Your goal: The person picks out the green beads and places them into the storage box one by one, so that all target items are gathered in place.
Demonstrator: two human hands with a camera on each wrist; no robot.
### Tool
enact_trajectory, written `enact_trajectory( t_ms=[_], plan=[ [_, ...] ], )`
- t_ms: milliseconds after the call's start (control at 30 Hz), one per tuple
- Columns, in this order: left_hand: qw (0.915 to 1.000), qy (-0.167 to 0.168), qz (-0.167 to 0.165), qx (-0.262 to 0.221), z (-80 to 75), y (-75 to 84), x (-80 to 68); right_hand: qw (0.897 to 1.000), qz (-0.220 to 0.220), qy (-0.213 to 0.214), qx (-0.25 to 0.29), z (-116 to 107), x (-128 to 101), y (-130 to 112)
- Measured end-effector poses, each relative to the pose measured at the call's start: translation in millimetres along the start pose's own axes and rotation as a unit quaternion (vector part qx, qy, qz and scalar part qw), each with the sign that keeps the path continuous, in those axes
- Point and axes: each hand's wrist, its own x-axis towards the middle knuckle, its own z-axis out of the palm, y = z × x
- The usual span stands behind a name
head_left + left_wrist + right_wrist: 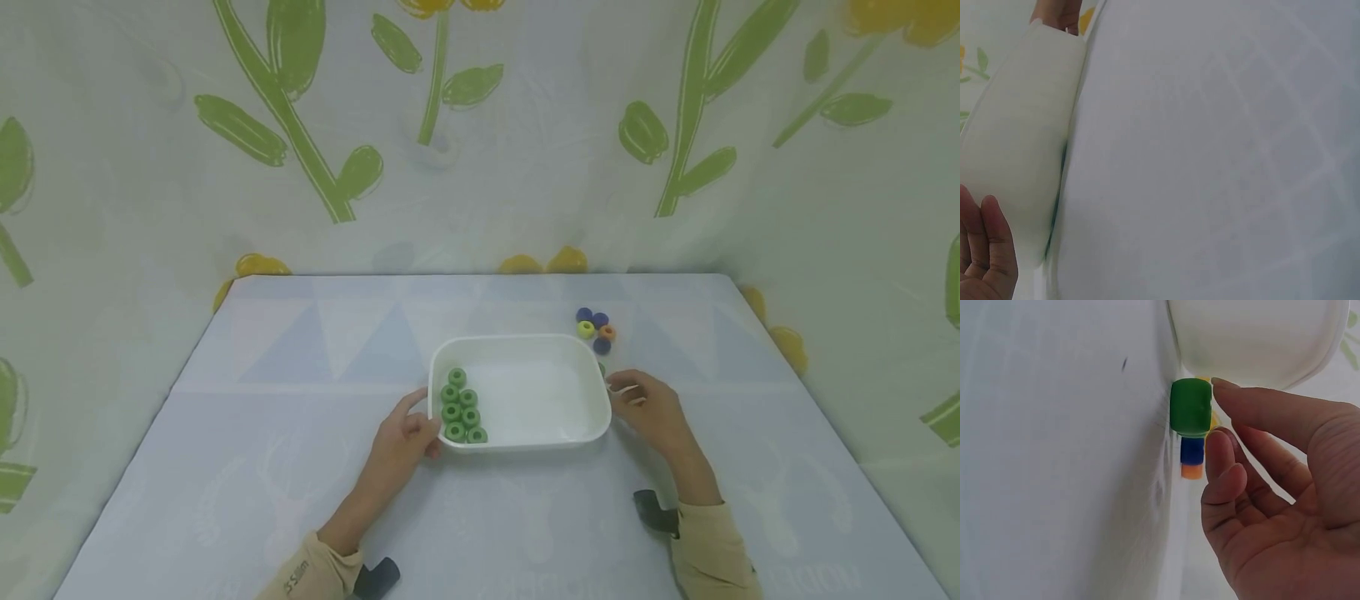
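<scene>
A shallow white plastic tray (536, 400) stands on the table, with several green beads (468, 417) grouped at its left end. My left hand (408, 437) holds the tray's left end, the thumb at the rim near the front corner. In the left wrist view, fingers (999, 240) lie against the tray's outer wall (1029, 137). Just beyond the tray's right end, my right hand (648, 408) is beside one more green bead (1190, 406). The right wrist view shows its thumb and fingers parted at the bead's edge, not closed round it.
Behind the tray's back right corner lies a small cluster of beads: blue (584, 314), yellow (586, 329) and orange (607, 332). The table (300, 467) has a pale patterned cover. A flower-print cloth (525, 192) hangs around its back and sides.
</scene>
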Motion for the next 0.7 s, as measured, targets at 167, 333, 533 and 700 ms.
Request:
enact_trajectory(
  t_ms=[167,333,533,700],
  plan=[
    [1.0,-0.001,0.001,0.002,-0.3,-0.7,-0.3,1.0,-0.005,-0.003,-0.009,1.7,1.5,2.6],
    [1.0,-0.002,0.005,-0.004,-0.5,-1.4,-0.2,1.0,0.0,-0.012,-0.011,3.1,4.4,4.8],
    [0.9999,-0.005,0.004,-0.008,-0.8,-2.3,-0.3,0.999,0.023,-0.029,-0.025,4.8,6.1,4.1],
    [1.0,-0.004,0.001,-0.001,-0.4,-2.0,0.3,0.998,0.035,-0.043,-0.038,4.2,5.2,0.7]
  ],
)
